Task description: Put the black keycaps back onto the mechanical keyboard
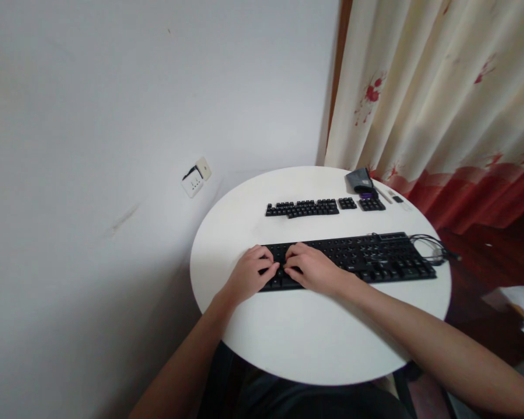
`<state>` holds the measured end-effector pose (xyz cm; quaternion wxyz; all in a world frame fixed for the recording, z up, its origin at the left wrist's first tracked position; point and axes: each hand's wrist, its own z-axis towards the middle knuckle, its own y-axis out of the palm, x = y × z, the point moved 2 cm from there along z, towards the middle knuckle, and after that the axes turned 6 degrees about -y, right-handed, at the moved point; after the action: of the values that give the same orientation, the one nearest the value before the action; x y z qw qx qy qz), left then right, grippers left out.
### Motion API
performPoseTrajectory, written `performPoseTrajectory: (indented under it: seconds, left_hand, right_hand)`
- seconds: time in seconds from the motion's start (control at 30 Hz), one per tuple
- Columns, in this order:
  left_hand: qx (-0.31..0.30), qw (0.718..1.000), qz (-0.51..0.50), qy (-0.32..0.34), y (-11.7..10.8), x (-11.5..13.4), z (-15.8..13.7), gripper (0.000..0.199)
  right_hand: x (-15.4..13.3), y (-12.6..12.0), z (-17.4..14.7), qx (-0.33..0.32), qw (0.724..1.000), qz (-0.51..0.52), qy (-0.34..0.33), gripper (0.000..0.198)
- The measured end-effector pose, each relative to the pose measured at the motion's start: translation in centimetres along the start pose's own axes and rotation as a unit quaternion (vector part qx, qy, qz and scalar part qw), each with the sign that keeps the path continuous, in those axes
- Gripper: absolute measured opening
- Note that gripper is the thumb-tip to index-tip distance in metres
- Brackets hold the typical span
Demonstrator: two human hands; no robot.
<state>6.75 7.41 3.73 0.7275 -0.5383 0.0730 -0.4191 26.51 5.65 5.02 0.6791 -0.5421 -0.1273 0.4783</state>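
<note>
A full-size black keyboard (344,256) lies across the white round table, with many key positions looking bare of caps. On its left end rests my left hand (254,269), its fingers curled and the thumb drawn in toward them. My right hand (310,266) bends over the same part from the right, fingertips almost meeting the left thumb. Both hands are closed at the keys, but whatever is between the fingertips is too small and hidden to name. Behind the keyboard, loose black keycaps (303,208) are laid in rows, with smaller groups of keycaps (372,204) farther right.
A dark grey pouch (358,181) sits at the table's (314,343) back right, beside a pale stick (383,195) and a small black piece (397,199). A coiled cable (436,250) lies at the right edge. The wall (113,145) stands left; a curtain (423,105) hangs behind.
</note>
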Motion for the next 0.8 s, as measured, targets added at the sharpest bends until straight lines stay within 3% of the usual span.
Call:
performPoseTrajectory:
  seconds: [0.23, 0.53, 0.8]
  left_hand:
    - [0.011, 1.0, -0.016, -0.002, -0.3, 0.3, 0.1, 0.021]
    - [-0.032, 0.998, 0.059, 0.007, -0.1, 1.3, 0.1, 0.027]
    - [-0.027, 0.997, 0.065, 0.014, -0.1, 1.4, 0.0, 0.028]
  right_hand:
    - [0.3, -0.3, 0.1, 0.011, 1.0, -0.004, -0.008, 0.019]
    - [0.6, -0.4, -0.1, 0.003, 1.0, 0.003, -0.013, 0.014]
    - [0.4, -0.7, -0.1, 0.01, 1.0, 0.007, -0.014, 0.018]
